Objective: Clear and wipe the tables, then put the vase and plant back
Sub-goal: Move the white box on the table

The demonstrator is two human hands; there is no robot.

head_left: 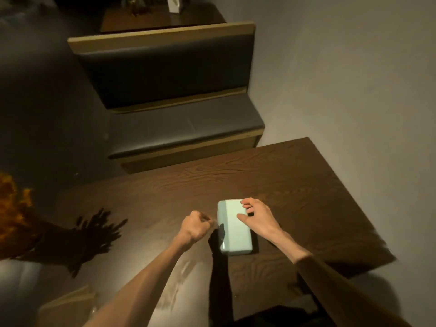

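Note:
A pale green rectangular box (232, 234) lies flat on the dark wooden table (283, 175), close to the near edge. My right hand (258, 217) rests on the far right part of the box's top, fingers spread, thumb on the lid. My left hand (194, 226) is curled into a fist just left of the box, above the tabletop; I cannot tell if anything small is pinched in it. An orange dried plant (11, 208) pokes in at the left edge and throws a spiky shadow onto the table.
A dark padded bench (184, 126) with a wooden frame stands just beyond the table. Behind its backrest is a second table (188, 20) with a white upright object (175, 4) and some greenery (136, 5). A grey wall runs along the right.

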